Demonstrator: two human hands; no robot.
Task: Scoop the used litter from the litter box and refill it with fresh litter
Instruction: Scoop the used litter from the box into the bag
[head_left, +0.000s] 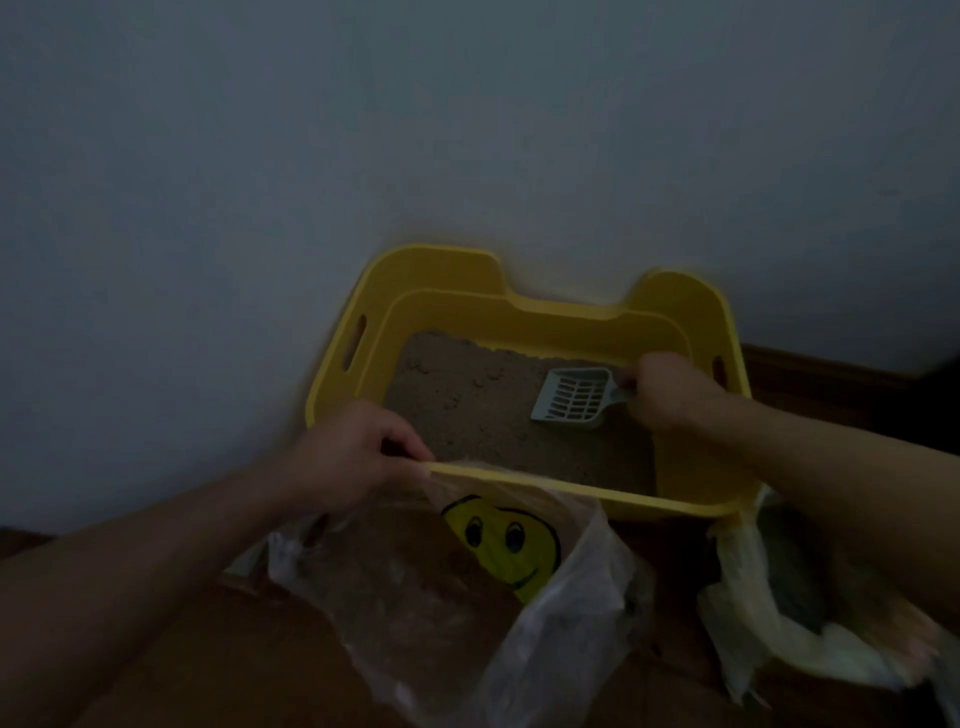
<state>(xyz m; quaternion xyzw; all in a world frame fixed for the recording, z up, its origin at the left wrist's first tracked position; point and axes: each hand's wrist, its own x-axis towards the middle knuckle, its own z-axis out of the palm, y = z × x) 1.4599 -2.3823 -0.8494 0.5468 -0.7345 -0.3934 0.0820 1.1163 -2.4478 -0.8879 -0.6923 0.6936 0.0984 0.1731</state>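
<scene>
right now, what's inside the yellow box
Brown litter and a grey scoop, gripped by the right hand. The litter covers the box floor, and its near rim hides the closest strip.

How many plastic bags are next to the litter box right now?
2. The clear smiley-face bag lies before the litter box, left hand pinching its edge; a pale crumpled bag sits right, under the forearm. Others may be hidden.

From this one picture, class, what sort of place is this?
Most likely a dim corner of a home, at floor level: a yellow litter box stands against a plain wall, a right hand holds a scoop in it, and a smiley plastic bag sits open in front.
</scene>
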